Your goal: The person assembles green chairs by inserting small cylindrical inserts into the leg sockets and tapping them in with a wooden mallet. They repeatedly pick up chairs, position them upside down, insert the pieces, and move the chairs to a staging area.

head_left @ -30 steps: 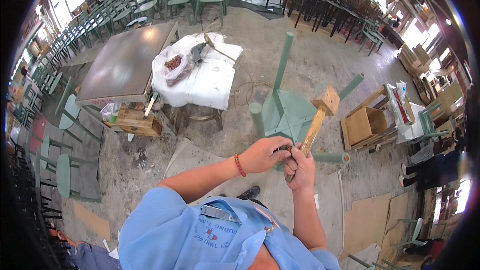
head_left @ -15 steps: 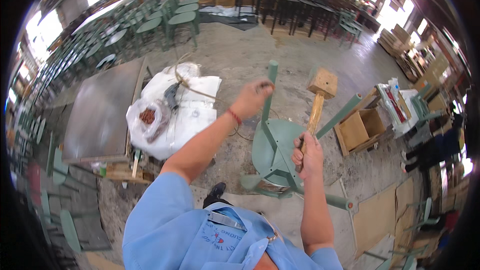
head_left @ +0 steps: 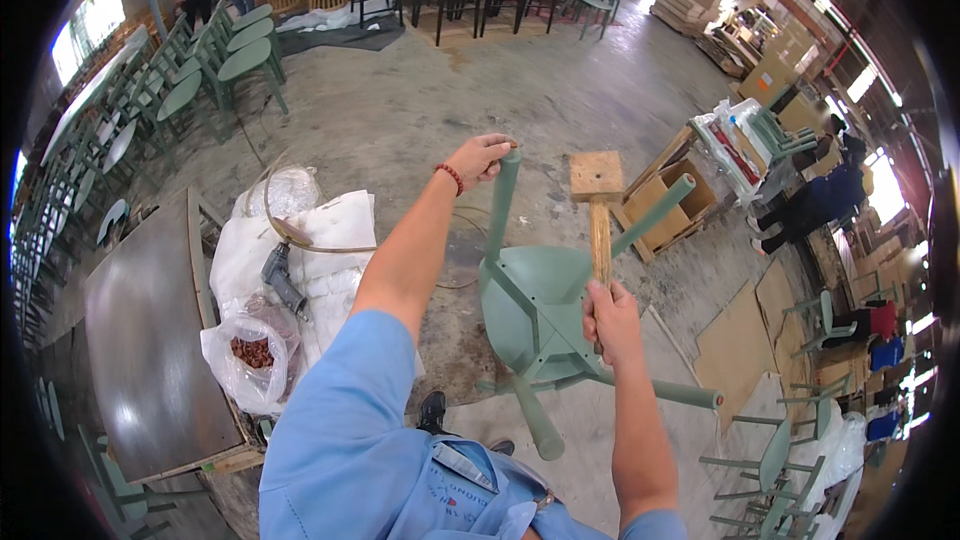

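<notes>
An upside-down green chair [head_left: 530,290] stands before me, its legs pointing up and outward. My left hand [head_left: 480,160] pinches a small brown piece [head_left: 514,145] at the tip of the far left leg [head_left: 505,205]. Gripped by the handle in my right hand [head_left: 614,320] is a wooden mallet [head_left: 597,178], its block head raised above the chair and apart from the legs. The near right leg [head_left: 690,395] has a reddish-brown end. The far right leg [head_left: 655,212] rises behind the mallet.
To the left, a metal-topped table [head_left: 140,310] adjoins a white-covered surface with a power tool [head_left: 283,280] and a plastic bag [head_left: 250,370] of small reddish-brown pieces. A wooden box [head_left: 665,202] stands right. Green chairs [head_left: 245,60] line the far left; people work nearby.
My left hand has come to the leg's tip with the brown piece. The mallet head now sits more upright. My view has shifted right, and the chair appears turned.
</notes>
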The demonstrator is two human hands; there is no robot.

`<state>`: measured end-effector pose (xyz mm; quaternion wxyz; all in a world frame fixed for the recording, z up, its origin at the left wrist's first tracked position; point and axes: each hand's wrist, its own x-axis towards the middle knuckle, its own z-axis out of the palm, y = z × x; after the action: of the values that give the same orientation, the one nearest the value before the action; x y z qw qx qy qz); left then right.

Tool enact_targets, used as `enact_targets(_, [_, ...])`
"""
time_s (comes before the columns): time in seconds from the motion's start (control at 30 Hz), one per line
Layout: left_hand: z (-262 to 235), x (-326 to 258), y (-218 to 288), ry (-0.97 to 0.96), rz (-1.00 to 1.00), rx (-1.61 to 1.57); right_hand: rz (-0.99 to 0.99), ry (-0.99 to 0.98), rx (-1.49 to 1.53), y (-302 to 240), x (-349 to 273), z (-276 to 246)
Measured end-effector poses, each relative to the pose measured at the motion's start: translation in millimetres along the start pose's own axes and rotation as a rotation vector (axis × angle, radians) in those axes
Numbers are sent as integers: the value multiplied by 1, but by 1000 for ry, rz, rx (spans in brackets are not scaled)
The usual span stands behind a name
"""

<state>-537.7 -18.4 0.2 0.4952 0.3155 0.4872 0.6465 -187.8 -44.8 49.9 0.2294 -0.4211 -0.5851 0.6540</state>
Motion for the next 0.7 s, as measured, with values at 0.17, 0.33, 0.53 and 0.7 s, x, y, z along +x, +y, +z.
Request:
enact_targets(0.17, [-10,2,0,-48,6,13,-46,13,-164,-27,19,19])
enact_targets(0.33, [-11,3,-3,-34,18,15,-163,4,-334,-49,38,32])
enact_targets(0.53, [-12,3,-7,-37,32,19,-341,42,-749,-81,55,42])
enact_targets(0.7, [-11,3,-6,-50,45,27,-483,103,-1066,-88,69,42])
